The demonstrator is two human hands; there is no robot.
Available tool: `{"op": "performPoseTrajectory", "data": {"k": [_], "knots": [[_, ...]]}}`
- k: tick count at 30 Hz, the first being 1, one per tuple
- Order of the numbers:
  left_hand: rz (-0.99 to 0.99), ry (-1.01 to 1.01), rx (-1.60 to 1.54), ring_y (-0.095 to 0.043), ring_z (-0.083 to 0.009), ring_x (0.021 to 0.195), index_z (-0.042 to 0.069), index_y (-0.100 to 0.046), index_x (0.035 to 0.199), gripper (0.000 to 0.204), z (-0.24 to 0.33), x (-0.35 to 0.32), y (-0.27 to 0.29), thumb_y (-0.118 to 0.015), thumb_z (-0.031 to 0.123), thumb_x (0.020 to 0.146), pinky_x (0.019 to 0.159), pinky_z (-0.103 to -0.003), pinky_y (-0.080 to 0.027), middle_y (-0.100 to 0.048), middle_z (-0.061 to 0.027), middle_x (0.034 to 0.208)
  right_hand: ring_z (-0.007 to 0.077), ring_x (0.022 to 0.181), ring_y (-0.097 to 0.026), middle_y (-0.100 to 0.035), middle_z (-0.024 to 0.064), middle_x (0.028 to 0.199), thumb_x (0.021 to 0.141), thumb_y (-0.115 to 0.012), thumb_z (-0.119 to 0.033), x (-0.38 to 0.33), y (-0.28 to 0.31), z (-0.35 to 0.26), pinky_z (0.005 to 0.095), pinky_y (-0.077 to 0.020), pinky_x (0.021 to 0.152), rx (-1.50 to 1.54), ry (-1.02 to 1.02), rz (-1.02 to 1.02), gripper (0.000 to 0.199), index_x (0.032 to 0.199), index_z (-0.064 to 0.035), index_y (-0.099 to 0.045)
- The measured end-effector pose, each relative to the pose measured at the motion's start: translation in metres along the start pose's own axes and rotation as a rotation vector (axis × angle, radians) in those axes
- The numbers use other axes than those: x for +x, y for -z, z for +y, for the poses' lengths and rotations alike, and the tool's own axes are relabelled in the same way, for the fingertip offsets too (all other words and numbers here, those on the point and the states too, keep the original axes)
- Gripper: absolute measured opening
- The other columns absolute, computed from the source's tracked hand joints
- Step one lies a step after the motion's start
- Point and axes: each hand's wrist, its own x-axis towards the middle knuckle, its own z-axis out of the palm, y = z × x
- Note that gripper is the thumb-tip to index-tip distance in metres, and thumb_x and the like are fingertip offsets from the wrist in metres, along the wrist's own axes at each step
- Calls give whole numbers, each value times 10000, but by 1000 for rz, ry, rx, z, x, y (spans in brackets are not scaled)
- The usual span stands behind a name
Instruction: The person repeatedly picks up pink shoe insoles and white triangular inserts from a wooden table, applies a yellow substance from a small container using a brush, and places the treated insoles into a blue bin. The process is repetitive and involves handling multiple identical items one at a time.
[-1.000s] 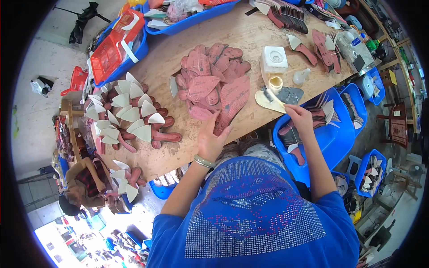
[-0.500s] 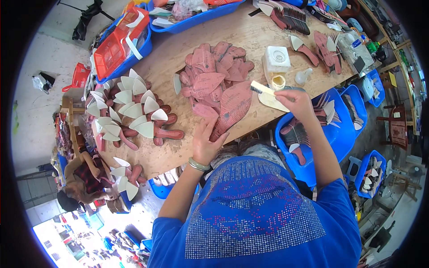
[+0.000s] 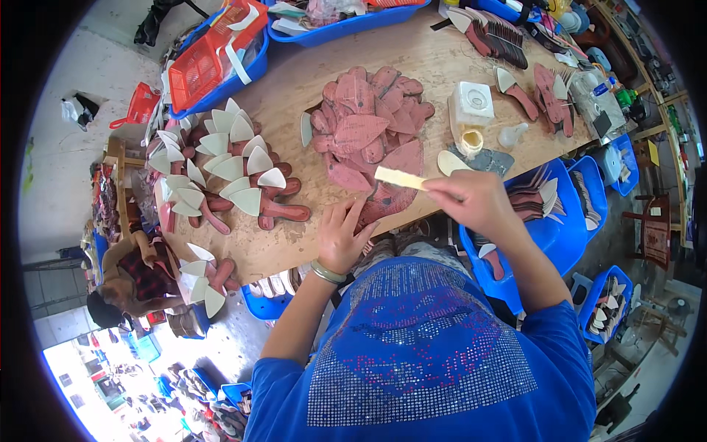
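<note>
My left hand lies with fingers spread at the near end of a pink sole-shaped insole piece by the table's front edge. In my right hand is a flat cream-coloured stick, pinched between thumb and fingers and held over that piece. Whether its tip touches the piece I cannot tell. Beyond lies a heap of similar pink insoles. An open jar with a cream-coloured rim stands right of the heap, beside a white square container. A pale oval piece lies near the jar.
Pink insoles with white pointed ends cover the table's left side. A small clear bottle stands at right. Blue bins hold more insoles below the right edge. Blue baskets line the back. Another person sits at far left.
My right hand has moved left and nearer with the cream-coloured stick, from beside the jar to over the pink insole. My left hand stays at its near end. The view has shifted slightly.
</note>
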Motion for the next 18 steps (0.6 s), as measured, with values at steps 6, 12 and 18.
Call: {"op": "performPoseTrajectory", "data": {"k": [6,12,18], "knots": [[17,-29,21,-581,-300,873,29,-646,1138,533,2,-2,1,-841,222,681,746,-392,-488,-613,-113,1000,276,639,-647,-676,109,751,814,-727,-148,13,-5,51,351,-497,592,-144,-120,143,156,966,-120,-753],[16,6,-7,-574,-307,869,28,-643,1142,550,2,-5,0,-848,208,665,744,-399,-485,-613,-119,1006,277,617,-635,-660,106,731,814,-733,-175,7,4,26,367,-492,586,-65,-55,174,159,959,-115,-751],[16,11,-34,-573,-313,881,26,-637,1158,566,-1,-5,0,-847,202,662,760,-404,-483,-614,-125,1016,269,672,-660,-684,100,782,852,-658,-236,13,2,11,355,-501,559,-160,-5,60,137,939,-174,-744]]}}
